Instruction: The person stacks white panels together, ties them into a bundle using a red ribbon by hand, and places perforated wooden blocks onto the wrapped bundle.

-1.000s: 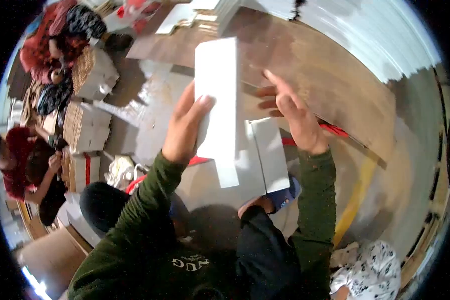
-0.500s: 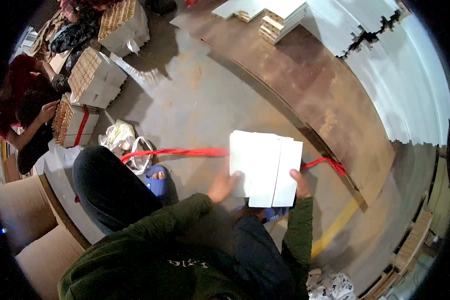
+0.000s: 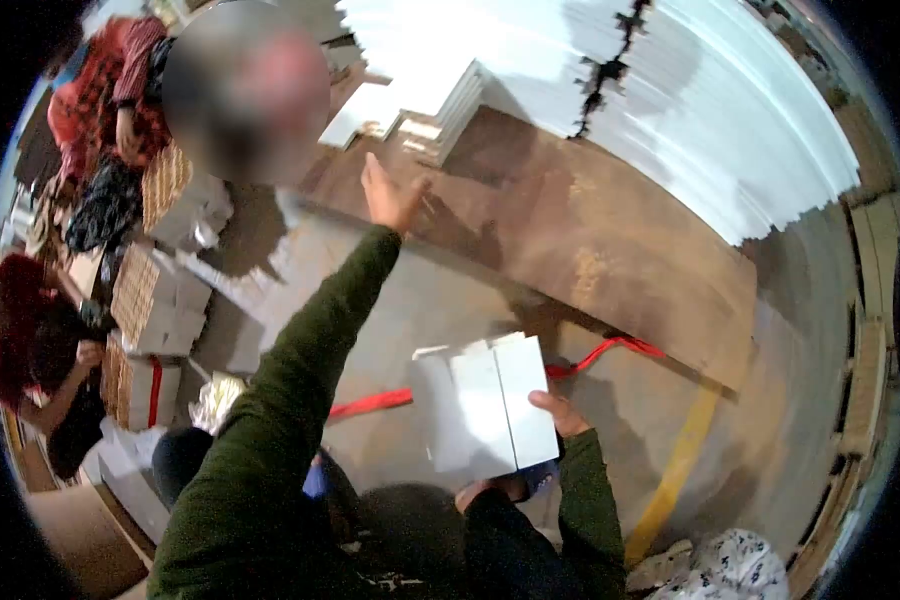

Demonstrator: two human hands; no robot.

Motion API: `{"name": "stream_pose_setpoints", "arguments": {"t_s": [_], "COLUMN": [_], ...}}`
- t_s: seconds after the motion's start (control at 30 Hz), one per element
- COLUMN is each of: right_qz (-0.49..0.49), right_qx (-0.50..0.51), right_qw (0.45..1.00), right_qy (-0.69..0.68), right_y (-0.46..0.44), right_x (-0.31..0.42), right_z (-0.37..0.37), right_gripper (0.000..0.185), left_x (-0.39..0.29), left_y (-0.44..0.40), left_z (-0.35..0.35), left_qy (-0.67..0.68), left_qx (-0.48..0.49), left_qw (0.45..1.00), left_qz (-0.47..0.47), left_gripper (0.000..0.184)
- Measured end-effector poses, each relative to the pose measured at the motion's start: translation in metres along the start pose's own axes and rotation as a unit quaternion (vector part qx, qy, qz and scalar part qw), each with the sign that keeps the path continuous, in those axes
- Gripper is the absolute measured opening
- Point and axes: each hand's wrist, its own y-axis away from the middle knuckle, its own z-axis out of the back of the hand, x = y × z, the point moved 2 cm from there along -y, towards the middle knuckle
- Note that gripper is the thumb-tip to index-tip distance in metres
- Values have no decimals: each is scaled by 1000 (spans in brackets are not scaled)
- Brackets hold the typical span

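My left hand (image 3: 394, 204) is stretched far forward over the brown board (image 3: 610, 240), empty, with thumb and fingers apart. Just beyond it is a small stack of white panels (image 3: 445, 100) with raw edges, standing on that board. In front of me is a larger pile of white panels (image 3: 485, 405), in side-by-side pieces with uneven far edges. My right hand (image 3: 562, 414) grips the right edge of this pile, thumb on top; its other fingers are hidden. A red strip (image 3: 370, 404) comes out on both sides of the pile.
At left, bundles of panels (image 3: 160, 300) stand on the floor beside a person in dark red (image 3: 30, 340). Another person in a red patterned top (image 3: 110, 90) is farther back. Large white sheets (image 3: 710, 120) lie behind the brown board. A yellow line (image 3: 675, 475) marks the floor at right.
My left hand has left the pile's left side and reached forward over the brown board. My right hand stays at the pile's right edge. The view has shifted.
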Motion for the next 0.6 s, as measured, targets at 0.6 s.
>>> {"name": "stream_pose_setpoints", "arguments": {"t_s": [0.6], "right_qz": [73], "right_qx": [-3], "right_qw": [983], "right_qy": [168], "right_y": [-4], "right_x": [2], "right_z": [8], "right_gripper": [84], "left_x": [-1], "left_y": [-18], "left_z": [25], "left_qy": [414], "left_qx": [184], "left_qw": [871], "left_qz": [191], "left_gripper": [75]}}
